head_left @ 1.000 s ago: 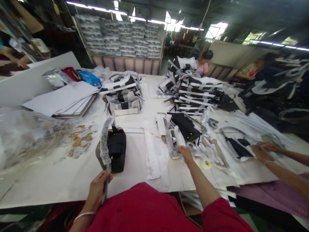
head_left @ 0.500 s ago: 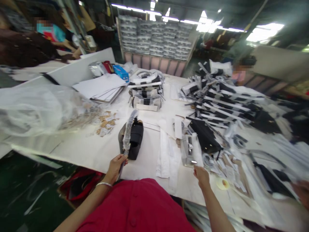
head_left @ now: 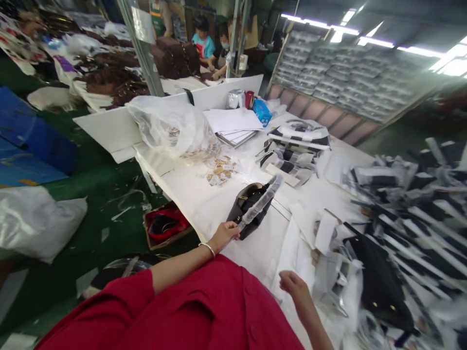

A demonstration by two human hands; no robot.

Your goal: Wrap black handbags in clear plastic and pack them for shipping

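Note:
My left hand (head_left: 225,235) pinches the near end of a plastic-wrapped handle (head_left: 260,204) that lies over a small black bag (head_left: 241,201). The bag rests on the white table (head_left: 197,187) near its front edge. To the right, my right hand (head_left: 293,284) is closed above white paper strips (head_left: 292,250); what its fingers hold, if anything, is hidden. Beyond it stands a tape dispenser (head_left: 333,277), apart from the hand. Small tan tags (head_left: 221,169) lie in a loose heap behind the bag.
A clear plastic sack (head_left: 164,124), white sheets (head_left: 233,121) and a blue box (head_left: 261,112) are at the back left. Wrapped black bags (head_left: 301,136) are stacked at the back; more pile up on the right (head_left: 419,233). A red-lined box (head_left: 166,226) is below the table's left edge.
The view has swung left. My left hand still grips the wrapped handle. My right hand has moved left, away from the tape dispenser and over the white strips.

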